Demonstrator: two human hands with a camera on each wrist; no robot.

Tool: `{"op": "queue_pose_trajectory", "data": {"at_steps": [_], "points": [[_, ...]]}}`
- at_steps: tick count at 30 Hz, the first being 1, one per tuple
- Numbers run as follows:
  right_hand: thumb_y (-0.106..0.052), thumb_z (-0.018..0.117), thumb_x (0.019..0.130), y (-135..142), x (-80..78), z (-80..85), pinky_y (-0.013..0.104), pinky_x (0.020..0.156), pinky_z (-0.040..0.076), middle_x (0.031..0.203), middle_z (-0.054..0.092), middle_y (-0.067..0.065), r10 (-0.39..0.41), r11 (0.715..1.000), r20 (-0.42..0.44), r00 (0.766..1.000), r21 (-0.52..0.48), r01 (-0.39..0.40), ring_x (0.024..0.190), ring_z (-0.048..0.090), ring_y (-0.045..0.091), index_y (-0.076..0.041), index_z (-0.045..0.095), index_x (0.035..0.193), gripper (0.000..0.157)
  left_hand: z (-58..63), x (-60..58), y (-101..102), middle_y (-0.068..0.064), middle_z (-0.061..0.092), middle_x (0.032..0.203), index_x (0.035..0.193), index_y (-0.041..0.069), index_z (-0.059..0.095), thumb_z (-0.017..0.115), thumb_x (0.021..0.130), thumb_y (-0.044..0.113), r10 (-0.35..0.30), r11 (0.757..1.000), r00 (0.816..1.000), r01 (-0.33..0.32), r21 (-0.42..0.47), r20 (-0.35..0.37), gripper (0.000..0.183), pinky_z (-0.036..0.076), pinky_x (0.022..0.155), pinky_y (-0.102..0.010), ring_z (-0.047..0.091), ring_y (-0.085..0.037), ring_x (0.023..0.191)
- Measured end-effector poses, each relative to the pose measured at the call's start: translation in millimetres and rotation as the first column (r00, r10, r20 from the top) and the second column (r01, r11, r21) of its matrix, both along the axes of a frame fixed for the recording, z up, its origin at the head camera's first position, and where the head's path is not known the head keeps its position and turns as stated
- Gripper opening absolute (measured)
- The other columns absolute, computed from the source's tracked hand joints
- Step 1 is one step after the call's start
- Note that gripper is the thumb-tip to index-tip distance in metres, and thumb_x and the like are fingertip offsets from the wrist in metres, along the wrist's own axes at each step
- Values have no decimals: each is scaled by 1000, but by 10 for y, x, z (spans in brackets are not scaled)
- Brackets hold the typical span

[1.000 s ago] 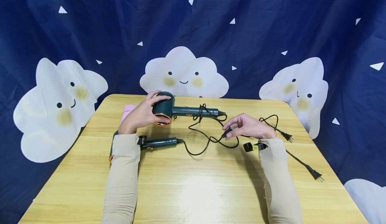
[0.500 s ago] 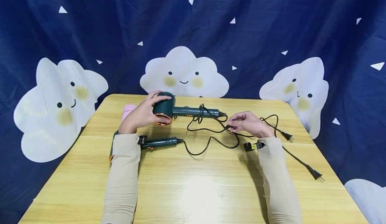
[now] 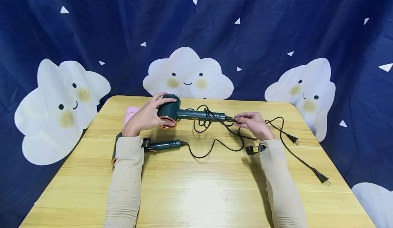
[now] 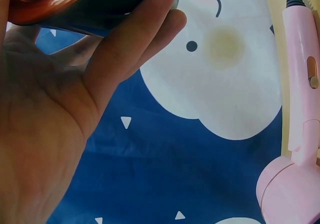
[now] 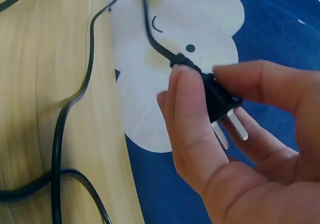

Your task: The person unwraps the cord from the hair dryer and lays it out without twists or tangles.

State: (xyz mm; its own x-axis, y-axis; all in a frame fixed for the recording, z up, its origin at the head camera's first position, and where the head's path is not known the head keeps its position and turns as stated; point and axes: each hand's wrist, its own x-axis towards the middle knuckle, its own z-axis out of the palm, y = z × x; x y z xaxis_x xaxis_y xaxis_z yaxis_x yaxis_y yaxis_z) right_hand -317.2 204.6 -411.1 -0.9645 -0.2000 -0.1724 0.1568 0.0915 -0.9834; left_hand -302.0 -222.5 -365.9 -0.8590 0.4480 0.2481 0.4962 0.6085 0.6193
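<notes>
My left hand (image 3: 144,119) grips a dark green hair dryer (image 3: 170,108) by its head, fingers over the top and thumb near the copper-coloured rim. Its handle points right, with black cord (image 3: 206,114) looped round it. Just beyond the handle's end, my right hand (image 3: 253,124) pinches a black plug (image 5: 218,95); the right wrist view shows its two metal prongs. A second green hair dryer (image 3: 164,145) lies on the table, partly hidden by the left forearm. Behind the left hand is a pink hair dryer (image 4: 290,191), mostly hidden in the head view.
Two more black plugs, one farther back (image 3: 293,139) and one nearer (image 3: 321,177), lie on the right of the wooden table (image 3: 196,187). Their cords run left beneath the right hand. A blue curtain (image 3: 196,20) with clouds hangs behind the table.
The right hand has moved the plug away from me and slightly right, towards the handle's end. Loose cord has drawn in nearer the handle. The held dryer has shifted slightly right.
</notes>
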Motion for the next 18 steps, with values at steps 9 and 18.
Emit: {"op": "queue_pose_trajectory", "data": {"at_steps": [9, 18], "points": [[6, 62, 98, -7, -14, 33, 22, 92, 58, 100, 69, 2, -129, 976, -28, 991, -181, 122, 92, 76, 10, 11, 56, 132, 34, -4, -22, 36, -8, 32, 164, 145, 30, 57, 97, 69, 41, -18, 1000, 1000, 18, -3, 13, 87, 47, 107, -59, 52, -42, 132], [15, 65, 92, -138, 75, 160, 27, 89, 60, 90, 77, 3, -233, 912, -205, 951, -386, 140, 87, 78, 14, 3, 69, 107, 20, -7, -14, 78, -10, 29, 166, 146, 31, 57, 97, 69, 41, -18, 1000, 999, 18, -15, 46, 87, 47, 108, -60, 49, -43, 136]]}}
